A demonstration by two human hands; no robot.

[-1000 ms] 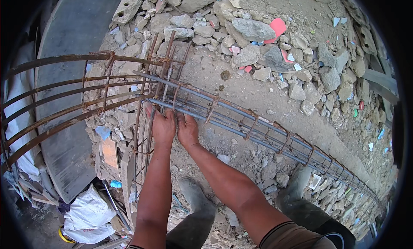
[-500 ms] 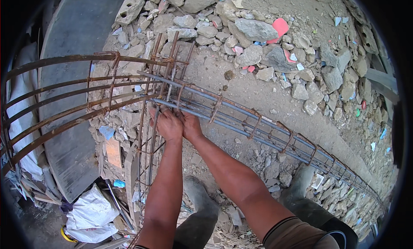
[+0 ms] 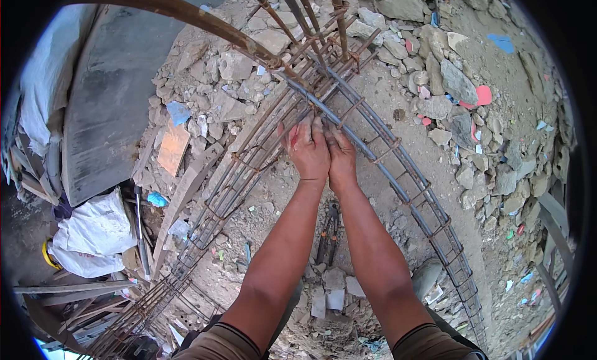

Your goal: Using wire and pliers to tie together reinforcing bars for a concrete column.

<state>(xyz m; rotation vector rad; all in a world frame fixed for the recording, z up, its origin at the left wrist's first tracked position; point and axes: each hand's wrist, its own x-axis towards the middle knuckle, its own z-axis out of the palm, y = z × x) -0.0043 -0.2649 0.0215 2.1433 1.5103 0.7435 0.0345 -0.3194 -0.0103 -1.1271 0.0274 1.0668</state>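
Building site here, rebar cages meeting over bare dirt, stone rubble heaped toward its far edge

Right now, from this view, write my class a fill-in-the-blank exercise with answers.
Compared with the right hand, the ____ hand is nearer the orange slab.
The rebar cage beside the right hand runs toward the picture's lower ____ corner.
The bulging sack at the lower left is mainly ____.
Missing words: left; right; white.
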